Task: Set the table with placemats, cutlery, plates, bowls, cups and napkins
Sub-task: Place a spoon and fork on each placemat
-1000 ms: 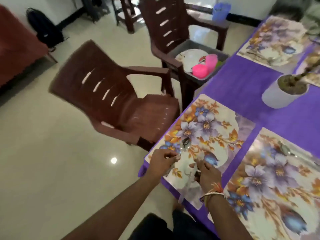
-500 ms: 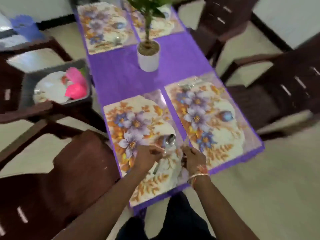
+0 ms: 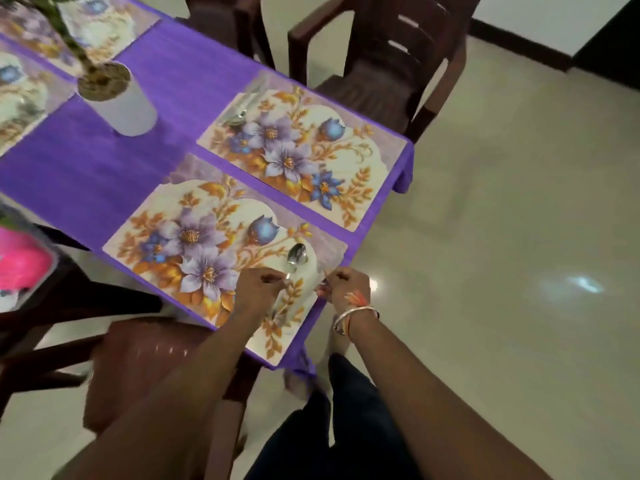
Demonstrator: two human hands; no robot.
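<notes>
A floral placemat lies at the near corner of the purple table. On its right end rests a metal spoon, bowl pointing away. My left hand pinches the spoon's handle. My right hand is curled at the mat's right edge and pinches something thin and metallic; what it is stays unclear. A second floral placemat lies beyond, with cutlery at its far left corner.
A white plant pot stands mid-table. More placemats lie at the far left. Brown chairs stand at the near left and at the far right. Pink items sit in a tray at the left edge.
The view has swung right, so the table now sits to the left. Both hands stay at the near placemat's end on the cutlery; the spoon lies farther toward the mat's right edge.
</notes>
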